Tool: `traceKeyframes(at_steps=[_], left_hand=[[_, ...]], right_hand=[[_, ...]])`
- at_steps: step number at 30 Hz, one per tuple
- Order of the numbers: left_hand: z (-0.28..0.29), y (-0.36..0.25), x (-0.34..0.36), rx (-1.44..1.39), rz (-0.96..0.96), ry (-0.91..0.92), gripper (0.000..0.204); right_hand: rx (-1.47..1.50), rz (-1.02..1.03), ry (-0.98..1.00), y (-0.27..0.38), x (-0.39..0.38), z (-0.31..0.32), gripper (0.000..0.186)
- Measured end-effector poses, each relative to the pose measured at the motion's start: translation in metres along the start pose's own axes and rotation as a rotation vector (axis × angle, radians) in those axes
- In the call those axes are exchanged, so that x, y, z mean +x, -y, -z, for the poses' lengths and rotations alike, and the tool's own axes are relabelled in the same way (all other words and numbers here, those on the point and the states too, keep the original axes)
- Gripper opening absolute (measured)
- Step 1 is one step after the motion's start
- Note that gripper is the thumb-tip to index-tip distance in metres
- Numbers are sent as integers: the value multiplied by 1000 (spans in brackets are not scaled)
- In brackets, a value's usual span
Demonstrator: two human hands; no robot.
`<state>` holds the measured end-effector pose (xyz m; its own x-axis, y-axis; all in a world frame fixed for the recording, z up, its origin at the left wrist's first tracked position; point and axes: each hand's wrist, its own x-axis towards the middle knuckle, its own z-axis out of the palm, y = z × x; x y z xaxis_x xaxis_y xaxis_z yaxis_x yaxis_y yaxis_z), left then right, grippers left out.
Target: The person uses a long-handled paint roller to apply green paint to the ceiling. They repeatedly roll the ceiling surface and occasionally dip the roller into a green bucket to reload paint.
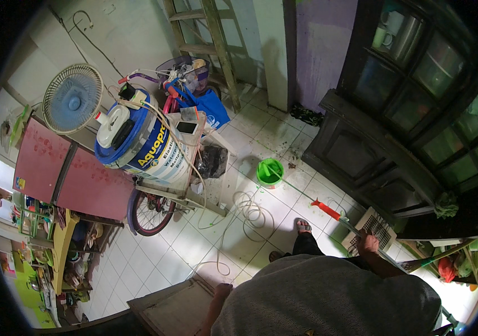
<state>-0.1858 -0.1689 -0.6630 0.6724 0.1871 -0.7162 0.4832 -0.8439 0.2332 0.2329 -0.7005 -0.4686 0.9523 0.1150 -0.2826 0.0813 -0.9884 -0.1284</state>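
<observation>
The person's right hand has its grip wrapped around a long pole, the fingers curled firmly about the shaft. The pole runs into a red handle and then a thin rod, whose far end reaches down into a small green bucket standing on the tiled floor, ahead of the person's sandalled foot. The left hand hangs low, close to a wooden panel; its fingers look bent inward, but whether that grip pinches anything cannot be told from here. As far as progress goes, the tool is joined up, in hand and in the bucket — so the setting-up looks done — while its working end is not yet lifted clear. How much the bucket holds, and how much the end has picked up, is too small to judge. The purple wall beyond looks streaky and uneven, though nothing shows whether any of that is fresh. A ladder leans well apart from the bucket, and a coiled cord lies loosely near it — both seem to have no part in the present step.
</observation>
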Motion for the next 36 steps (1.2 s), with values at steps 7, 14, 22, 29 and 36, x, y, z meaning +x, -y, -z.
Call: traceKeyframes(at_steps=[7, 14, 22, 29, 36], left_hand=[[11, -11, -4, -330, 279, 75, 41], [16, -16, -4, -313, 277, 72, 42], [19, -16, -5, -326, 260, 94, 42], [10, -10, -2, -212, 200, 62, 42], [17, -16, -3, -341, 294, 94, 44]], right_hand=[[-8, -24, 22, -1, -2, -3, 30], [3, -47, 20, 3, -4, -5, 30], [28, -45, -29, -4, -2, -19, 29], [41, -46, -45, -1, -5, -15, 29], [35, -76, 9, 0, -4, -9, 33]])
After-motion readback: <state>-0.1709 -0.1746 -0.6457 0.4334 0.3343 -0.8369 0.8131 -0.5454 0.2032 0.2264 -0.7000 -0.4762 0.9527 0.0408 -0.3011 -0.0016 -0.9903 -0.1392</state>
